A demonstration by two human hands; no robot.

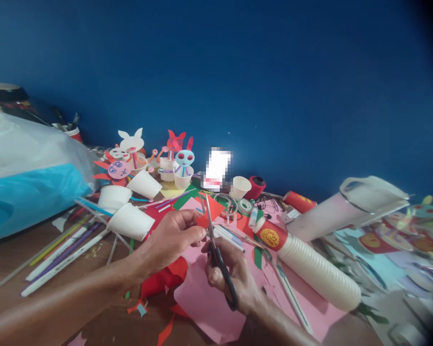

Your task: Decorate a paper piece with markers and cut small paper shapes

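My left hand (173, 235) pinches a small piece of orange-red paper (216, 205) between thumb and fingers. In my right hand (238, 269) is a pair of scissors (222, 271) with black handles, fingers closed round them. Their metal blades point up and away from me and lie across the paper; whether they bite into it I cannot tell. Pink paper (209, 302) lies below both hands, with crumpled red paper (166, 278) at its left. Orange and blue scraps (141, 308) are scattered on the brown table.
Loose white paper cups (130, 221) and several markers (59, 262) lie to the left. Paper-cup figures with animal heads (184, 166) stand at the back. A long stack of cups (317, 269), a utility knife (292, 293) and a white jug (332, 211) lie right. Behind rises a blue wall (216, 72).
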